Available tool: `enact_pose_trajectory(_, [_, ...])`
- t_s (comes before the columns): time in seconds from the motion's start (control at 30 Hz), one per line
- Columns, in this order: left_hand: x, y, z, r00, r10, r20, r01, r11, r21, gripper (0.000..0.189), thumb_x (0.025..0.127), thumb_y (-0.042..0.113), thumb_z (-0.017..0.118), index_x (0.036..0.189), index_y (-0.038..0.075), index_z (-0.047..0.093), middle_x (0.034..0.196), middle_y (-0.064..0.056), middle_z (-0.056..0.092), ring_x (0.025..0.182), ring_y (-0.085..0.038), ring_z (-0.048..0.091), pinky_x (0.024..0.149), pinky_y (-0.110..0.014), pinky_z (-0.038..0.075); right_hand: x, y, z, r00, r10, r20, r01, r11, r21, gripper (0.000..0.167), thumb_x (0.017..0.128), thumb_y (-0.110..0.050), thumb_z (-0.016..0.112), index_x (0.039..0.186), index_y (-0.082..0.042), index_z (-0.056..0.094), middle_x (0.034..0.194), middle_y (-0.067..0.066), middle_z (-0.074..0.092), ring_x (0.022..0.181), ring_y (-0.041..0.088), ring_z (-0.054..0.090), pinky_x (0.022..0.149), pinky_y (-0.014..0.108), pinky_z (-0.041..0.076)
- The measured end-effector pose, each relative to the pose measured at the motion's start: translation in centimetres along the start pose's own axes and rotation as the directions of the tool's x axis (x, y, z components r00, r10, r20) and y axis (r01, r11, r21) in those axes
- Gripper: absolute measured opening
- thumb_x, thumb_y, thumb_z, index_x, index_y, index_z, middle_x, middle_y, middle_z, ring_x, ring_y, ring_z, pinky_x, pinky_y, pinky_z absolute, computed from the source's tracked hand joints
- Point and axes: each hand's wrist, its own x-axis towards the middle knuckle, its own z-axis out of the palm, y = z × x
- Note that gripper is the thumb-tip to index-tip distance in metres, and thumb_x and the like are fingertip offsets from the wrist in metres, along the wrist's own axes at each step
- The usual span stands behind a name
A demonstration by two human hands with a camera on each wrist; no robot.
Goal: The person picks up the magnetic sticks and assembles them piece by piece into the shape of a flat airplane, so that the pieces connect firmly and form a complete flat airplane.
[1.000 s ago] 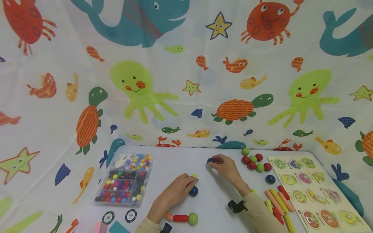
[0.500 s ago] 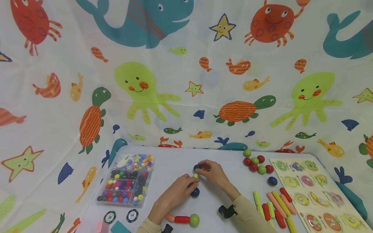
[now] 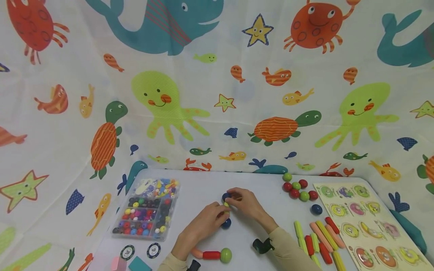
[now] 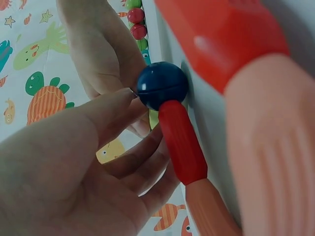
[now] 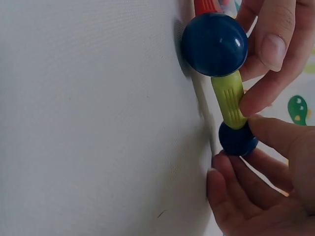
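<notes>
In the head view my left hand (image 3: pixel 205 224) and right hand (image 3: pixel 247 205) meet over the middle of the table. My right fingers grip a dark blue ball (image 5: pixel 237 140) at the far end of a short yellow-green toy rod (image 5: pixel 229 101). Its other end meets a second dark blue ball (image 5: pixel 214 44). The left hand pinches the rod between the two balls. From the second ball a red rod (image 4: pixel 182 142) runs off in the left wrist view, followed by an orange rod (image 4: pixel 211 209). Ball and rod touch at the right fingertips.
Nearer me lie a red rod (image 3: pixel 211 255) and green ball (image 3: pixel 226 255). A compartment box of beads (image 3: pixel 161 218) stands left, above two round chips (image 3: pixel 153 250). Loose rods (image 3: pixel 325 235), red and green balls (image 3: pixel 304 195), a blue ball (image 3: pixel 316 209) and a fruit puzzle board (image 3: pixel 347 226) lie right.
My right hand has carried its blue ball leftward and toward me, up to the end of the yellow-green rod. The left hand has kept its place at the rod.
</notes>
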Motion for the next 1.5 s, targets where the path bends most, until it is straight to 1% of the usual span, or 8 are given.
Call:
enact_pose_trajectory(0.17, [-0.1,0.0,0.0,1.0,0.016,0.002,-0.016,1.0,0.001,0.025,0.102,0.024,0.062,0.122,0.011,0.072,0.09,0.008,0.059,0.076,-0.002,0.047,0.067,-0.018,0.042,-0.1,-0.1,0.0,1.0,-0.023,0.013,0.023,0.999,-0.024,0.037,0.098,-0.031,0.068,0.128,-0.01,0.067,0.113,0.005,0.072,0.1,0.019,0.067,0.085,0.038,0.059])
enact_pose_trajectory(0.4, [-0.1,0.0,-0.2,1.0,-0.011,0.018,0.01,1.0,0.011,0.026,0.102,0.025,0.061,0.122,0.014,0.073,0.093,0.009,0.062,0.077,-0.001,0.048,0.069,-0.018,0.043,-0.3,-0.2,-0.1,1.0,-0.011,0.003,0.011,0.999,-0.042,0.039,0.098,-0.03,0.068,0.13,-0.009,0.066,0.117,0.006,0.072,0.102,0.019,0.067,0.09,0.04,0.058])
enact_pose_trajectory(0.57, [-0.1,-0.1,-0.2,1.0,-0.007,0.013,0.007,1.0,0.01,0.025,0.102,0.024,0.062,0.122,0.013,0.073,0.091,0.009,0.062,0.075,-0.001,0.049,0.069,-0.018,0.045,-0.8,0.3,-1.0,0.997,0.026,-0.071,-0.028,0.999,-0.03,0.035,0.097,-0.027,0.069,0.128,-0.011,0.068,0.113,0.0,0.073,0.102,0.015,0.067,0.092,0.039,0.058])
enact_pose_trajectory(0.73, [-0.2,0.0,-0.3,1.0,-0.028,0.008,0.028,1.0,-0.004,0.026,0.102,0.024,0.061,0.122,0.013,0.073,0.09,0.008,0.062,0.074,-0.002,0.049,0.067,-0.019,0.045,-2.0,1.3,-3.7,0.984,0.056,-0.169,-0.061,0.998,-0.028,0.03,0.095,-0.023,0.072,0.123,-0.011,0.071,0.109,-0.002,0.074,0.102,0.014,0.068,0.092,0.037,0.058])
enact_pose_trajectory(0.9, [-0.4,0.1,-0.5,0.999,-0.039,-0.007,0.039,0.999,-0.018,0.026,0.103,0.024,0.061,0.122,0.012,0.073,0.092,0.006,0.064,0.074,-0.004,0.05,0.067,-0.02,0.045,-4.2,2.8,-7.8,0.97,0.077,-0.231,-0.094,0.994,-0.063,0.032,0.096,-0.025,0.072,0.125,-0.011,0.07,0.112,0.0,0.074,0.105,0.016,0.068,0.092,0.032,0.057])
enact_pose_trajectory(1.17, [-0.5,0.2,-1.0,0.998,-0.07,-0.007,0.07,0.996,-0.049,0.027,0.103,0.025,0.06,0.123,0.012,0.072,0.091,0.006,0.061,0.077,-0.007,0.051,0.067,-0.021,0.045,-9.5,5.5,-13.1,0.932,0.116,-0.343,-0.162,0.981,-0.108,0.034,0.099,-0.033,0.067,0.127,-0.013,0.068,0.118,0.005,0.073,0.108,0.023,0.066,0.084,0.009,0.048])
enact_pose_trajectory(1.4, [-0.6,0.2,-1.0,0.998,-0.065,-0.017,0.064,0.997,-0.039,0.027,0.103,0.025,0.059,0.124,0.011,0.072,0.095,0.005,0.064,0.08,-0.008,0.053,0.071,-0.022,0.047,-14.2,6.0,-14.8,0.899,0.231,-0.372,-0.306,0.939,-0.157,0.043,0.1,-0.046,0.061,0.13,-0.016,0.066,0.121,0.008,0.071,0.108,0.026,0.063,0.089,0.038,0.054])
enact_pose_trajectory(1.5, [-0.7,0.2,-1.0,0.997,-0.08,-0.007,0.08,0.996,-0.04,0.028,0.103,0.026,0.06,0.125,0.013,0.072,0.096,0.006,0.064,0.082,-0.008,0.053,0.072,-0.022,0.048,-15.8,5.9,-14.9,0.891,0.277,-0.36,-0.351,0.923,-0.159,0.043,0.099,-0.045,0.063,0.13,-0.017,0.066,0.12,0.007,0.072,0.108,0.026,0.065,0.086,0.034,0.055])
